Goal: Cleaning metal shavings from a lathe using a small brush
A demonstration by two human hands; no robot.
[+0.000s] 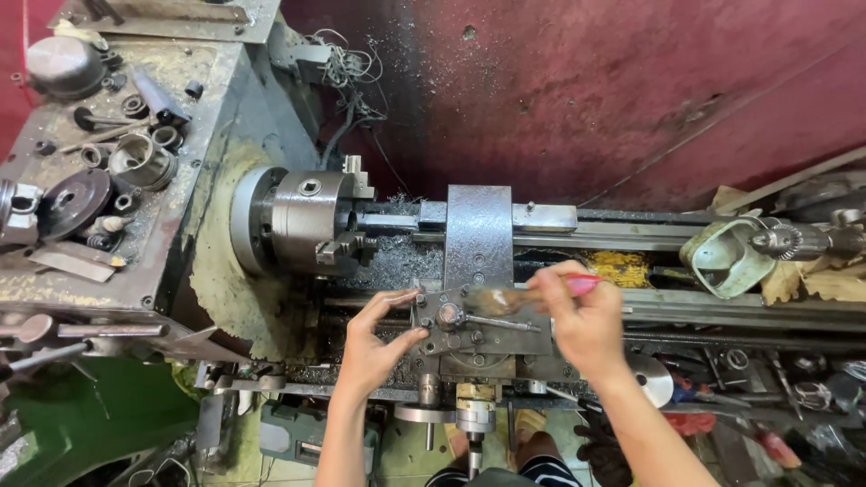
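Lathe: we look down on a grey, grimy metal lathe [478, 225] with its long bed running from 9 to 3 o'clock, swarf scattered over it.
Chuck: the round steel three-jaw chuck [307, 219] sits at 10 o'clock from our hands, well apart from them.
Headstock top: a worn flat worktop [171, 216] at 9 o'clock carries loose rings, collars and bits.
Tool post: the square grey steel tool post [469, 325] with its bolts and clamping lever lies at centre, between our two hands.
Left hand: our left hand [374, 347] rests at 8 o'clock of the post, thumb and fingers [397, 300] spread apart, touching its edge and gripping nothing.
Right hand: our right hand [582, 320] is at 3 o'clock of the post, fingers clamped on the brush handle.
Brush: the small red-handled brush [523, 298] has dirty, splayed bristles lying on the post's top, blurred as if in motion.
Doing it well: we judge that short strokes away from the left hand, working chips out from around the bolts, suit best.
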